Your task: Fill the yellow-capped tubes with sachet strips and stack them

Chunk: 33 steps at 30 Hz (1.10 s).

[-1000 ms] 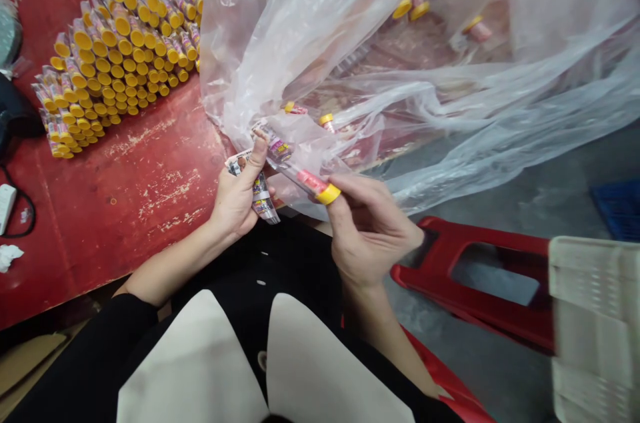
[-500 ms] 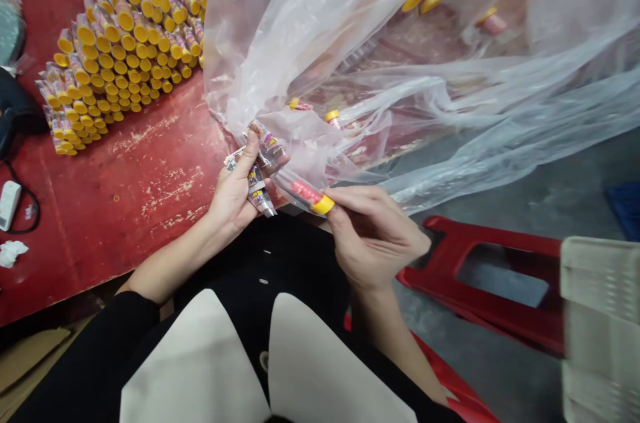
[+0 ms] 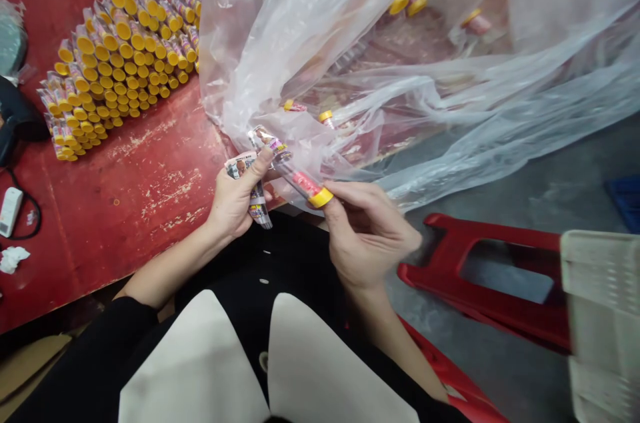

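1. Red table [image 3: 150, 210], scuffed surface.
2. Right hand [image 3: 373, 230] pinches tube [image 3: 303, 181] by yellow cap [image 3: 321, 197]; tube slants between hands.
3. Left hand [image 3: 233, 200], thumb uppermost, clamps printed wrappers [image 3: 243, 162]; lettering too small to read.

Scuffed red table [image 3: 100, 223], grey floor [image 3: 540, 193], red plastic stool [image 3: 453, 256]

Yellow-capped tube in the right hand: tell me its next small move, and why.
Probably a gentle push by the right hand, sliding the tube toward the printed wrapper: its far end is at the wrapper, which the left hand holds, and the grip is on the yellow cap. Whether that end is inside is unclear.
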Available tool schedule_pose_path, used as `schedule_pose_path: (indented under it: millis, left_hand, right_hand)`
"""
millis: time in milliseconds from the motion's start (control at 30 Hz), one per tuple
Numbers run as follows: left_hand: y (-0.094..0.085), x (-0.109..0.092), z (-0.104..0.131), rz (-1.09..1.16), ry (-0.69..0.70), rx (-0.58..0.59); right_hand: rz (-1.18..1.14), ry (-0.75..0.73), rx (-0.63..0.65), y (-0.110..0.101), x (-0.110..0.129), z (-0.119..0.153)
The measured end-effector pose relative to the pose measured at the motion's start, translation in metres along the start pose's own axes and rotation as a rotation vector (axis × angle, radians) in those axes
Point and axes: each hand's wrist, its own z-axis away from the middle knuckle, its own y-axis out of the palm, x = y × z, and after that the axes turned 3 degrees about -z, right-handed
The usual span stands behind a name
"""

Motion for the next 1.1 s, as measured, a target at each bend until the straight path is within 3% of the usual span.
schedule_pose_path:
  millis: [100,233,400,633,833,933,1033,1100]
  left_hand:
    - [-0.003,0.000,0.001,-0.032,0.045,0.021]
    - [-0.008,-0.008,0.001,-0.056,0.069,0.075]
    - [-0.006,-0.011,0.001,-0.078,0.057,0.131]
    - [0.007,-0.007,0.000,-0.051,0.069,0.149]
    - [0.008,-0.008,0.001,-0.034,0.065,0.134]
    - [0.006,-0.008,-0.001,-0.009,0.057,0.125]
    - [-0.001,-0.010,0.000,0.029,0.087,0.071]
    - [-0.016,-0.016,-0.001,0.050,0.101,0.022]
  right_hand:
    - [-0.093,0.028,0.070,0.009,-0.001,0.001]
    - [-0.038,-0.100,0.220,0.016,0.000,-0.003]
    - [0.009,-0.093,0.038,0.030,-0.003,-0.005]
    - [0.014,-0.150,-0.076,0.042,-0.011,-0.028]
    - [0.001,-0.184,-0.144,0.045,-0.012,-0.032]
    - [0.033,-0.209,-0.143,0.050,-0.013,-0.034]
    - [0.007,-0.197,-0.027,0.053,-0.009,-0.030]
    - [-0.009,-0.164,0.050,0.052,-0.006,-0.023]
